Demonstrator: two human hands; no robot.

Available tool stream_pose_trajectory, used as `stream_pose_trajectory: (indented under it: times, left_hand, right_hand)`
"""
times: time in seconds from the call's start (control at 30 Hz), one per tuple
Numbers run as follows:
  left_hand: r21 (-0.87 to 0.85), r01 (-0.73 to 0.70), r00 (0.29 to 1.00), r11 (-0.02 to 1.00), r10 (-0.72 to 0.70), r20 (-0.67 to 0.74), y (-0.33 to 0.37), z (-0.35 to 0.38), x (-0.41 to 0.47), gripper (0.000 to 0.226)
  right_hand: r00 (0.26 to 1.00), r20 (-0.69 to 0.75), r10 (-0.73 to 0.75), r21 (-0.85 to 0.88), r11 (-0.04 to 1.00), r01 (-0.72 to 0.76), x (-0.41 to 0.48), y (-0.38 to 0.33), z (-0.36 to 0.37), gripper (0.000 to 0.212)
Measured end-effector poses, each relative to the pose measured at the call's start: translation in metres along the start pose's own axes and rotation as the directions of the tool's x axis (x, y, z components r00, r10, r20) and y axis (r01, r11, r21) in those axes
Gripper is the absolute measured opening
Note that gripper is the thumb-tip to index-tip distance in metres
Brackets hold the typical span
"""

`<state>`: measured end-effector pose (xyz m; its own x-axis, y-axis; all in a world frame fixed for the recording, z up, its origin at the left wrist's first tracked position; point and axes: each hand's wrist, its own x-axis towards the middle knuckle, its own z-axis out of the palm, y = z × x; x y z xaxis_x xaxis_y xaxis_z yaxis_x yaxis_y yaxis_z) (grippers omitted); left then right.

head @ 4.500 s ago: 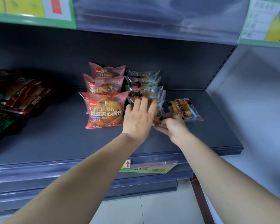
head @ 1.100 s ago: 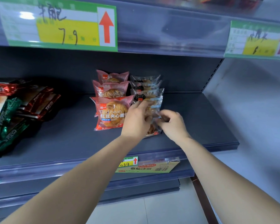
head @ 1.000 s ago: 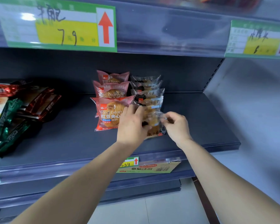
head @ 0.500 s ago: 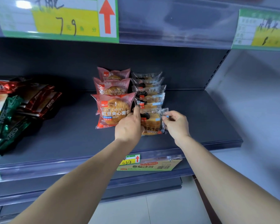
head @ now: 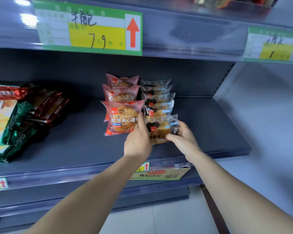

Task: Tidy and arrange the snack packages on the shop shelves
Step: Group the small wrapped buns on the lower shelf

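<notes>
Pack [head: 161,128] raised upright between left hand [head: 137,143], right hand [head: 183,139]

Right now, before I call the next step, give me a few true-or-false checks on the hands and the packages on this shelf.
1. The left hand and the right hand both touch the front clear package. True.
2. The red bean packages stand right of the clear-wrapped row. False: they stand to its left.
3. Three red bean packages stand one behind another. True.
4. The red arrow on the price label points down. False: it points up.
5. The red and green bags lie beside the right hand. False: they lie at the far left of the shelf.
</notes>
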<state>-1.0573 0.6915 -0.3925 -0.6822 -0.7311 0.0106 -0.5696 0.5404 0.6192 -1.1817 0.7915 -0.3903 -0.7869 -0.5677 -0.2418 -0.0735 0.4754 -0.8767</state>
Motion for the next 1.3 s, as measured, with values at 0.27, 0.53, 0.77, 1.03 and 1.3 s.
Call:
stream_pose_trajectory:
  times: [0.27,0.53,0.77,1.03,1.3]
  left_hand:
    - [-0.270,0.075,0.997,0.960,-0.076,0.006,0.003,0.008,0.004,0.096]
    - [-0.241,0.094,0.995,0.966,-0.098,-0.004,0.003,-0.006,-0.009,0.097]
    - [-0.160,0.154,0.982,0.975,-0.169,-0.080,-0.013,-0.034,-0.026,0.076]
    - [-0.181,0.251,0.934,0.951,-0.287,-0.211,-0.065,-0.102,-0.052,0.041]
    - [-0.074,0.350,0.877,0.934,-0.354,-0.323,-0.153,-0.197,-0.069,0.024]
  right_hand:
    - [0.995,-0.088,-0.044,-0.091,0.995,0.036,0.016,0.014,0.009,0.045]
    - [0.983,-0.135,-0.124,-0.146,0.984,0.104,0.001,0.002,0.001,0.082]
    - [0.863,-0.337,-0.376,-0.307,0.911,0.277,-0.019,-0.022,0.011,0.061]
    - [0.877,-0.110,-0.468,-0.296,0.858,0.420,-0.040,-0.077,0.076,0.031]
    - [0.869,0.221,-0.443,-0.266,0.830,0.490,-0.066,-0.125,0.183,0.025]
